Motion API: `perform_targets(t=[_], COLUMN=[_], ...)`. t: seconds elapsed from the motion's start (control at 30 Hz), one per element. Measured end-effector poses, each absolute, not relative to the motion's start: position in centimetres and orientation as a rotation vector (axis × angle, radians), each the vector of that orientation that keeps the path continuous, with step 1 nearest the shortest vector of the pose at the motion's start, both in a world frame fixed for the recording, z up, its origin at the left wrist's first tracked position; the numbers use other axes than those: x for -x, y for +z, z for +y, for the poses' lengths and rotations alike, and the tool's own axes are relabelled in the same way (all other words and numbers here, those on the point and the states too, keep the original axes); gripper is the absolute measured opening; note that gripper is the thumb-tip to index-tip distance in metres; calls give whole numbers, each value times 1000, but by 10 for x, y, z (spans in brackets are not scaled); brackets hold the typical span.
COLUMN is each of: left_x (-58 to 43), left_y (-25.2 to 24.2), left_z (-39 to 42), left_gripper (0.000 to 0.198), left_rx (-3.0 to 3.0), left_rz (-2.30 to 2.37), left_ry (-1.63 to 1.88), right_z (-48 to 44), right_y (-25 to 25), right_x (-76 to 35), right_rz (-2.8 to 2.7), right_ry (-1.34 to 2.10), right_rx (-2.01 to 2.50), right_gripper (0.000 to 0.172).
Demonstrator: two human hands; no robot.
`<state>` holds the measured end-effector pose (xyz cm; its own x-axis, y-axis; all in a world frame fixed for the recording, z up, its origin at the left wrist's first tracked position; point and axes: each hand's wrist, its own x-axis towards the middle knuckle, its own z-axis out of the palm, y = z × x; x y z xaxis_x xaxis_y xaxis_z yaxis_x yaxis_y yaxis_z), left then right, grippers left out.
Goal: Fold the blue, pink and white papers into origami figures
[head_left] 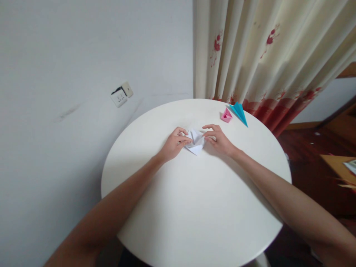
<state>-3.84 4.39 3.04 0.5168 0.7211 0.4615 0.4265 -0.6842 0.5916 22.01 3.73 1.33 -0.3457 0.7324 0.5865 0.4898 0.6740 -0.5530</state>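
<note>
A small piece of folded white paper [197, 148] lies on the round white table [194, 207], with raised flaps and a pointed corner toward me. My left hand [175, 142] grips its left side, thumb and fingers pinched at the edge and on a flap. On the opposite side, my right hand [217, 140] pinches the right edge between thumb and forefinger, while another finger stretches out above the paper. Parts of both edges are hidden under my fingertips.
Near the table's far right edge sit a pink folded paper piece [226, 115] and a blue paper plane [239, 113]. Behind hangs a cream and red curtain [250, 55]. A wall socket [119, 97] is at the left. A wooden surface [338, 168] stands at the right.
</note>
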Motion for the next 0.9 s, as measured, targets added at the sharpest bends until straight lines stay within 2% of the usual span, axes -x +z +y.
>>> perform_targets(t=[0.5, 0.57, 0.73, 0.9], left_x=[26, 25, 34, 48], left_y=[29, 29, 36, 47], left_z=[32, 32, 40, 46], left_gripper=[42, 40, 18, 19], left_rx=[-2290, -2284, -2414, -2460], left_rz=[818, 834, 753, 742], left_ry=[930, 938, 855, 634], right_z=[23, 22, 23, 23], right_y=[20, 21, 22, 23], right_x=[-199, -199, -202, -205], right_rz=[-1926, -1930, -1963, -1995], right_ry=[624, 649, 644, 603], right_rx=[797, 796, 861, 938], right_gripper=[37, 38, 34, 26])
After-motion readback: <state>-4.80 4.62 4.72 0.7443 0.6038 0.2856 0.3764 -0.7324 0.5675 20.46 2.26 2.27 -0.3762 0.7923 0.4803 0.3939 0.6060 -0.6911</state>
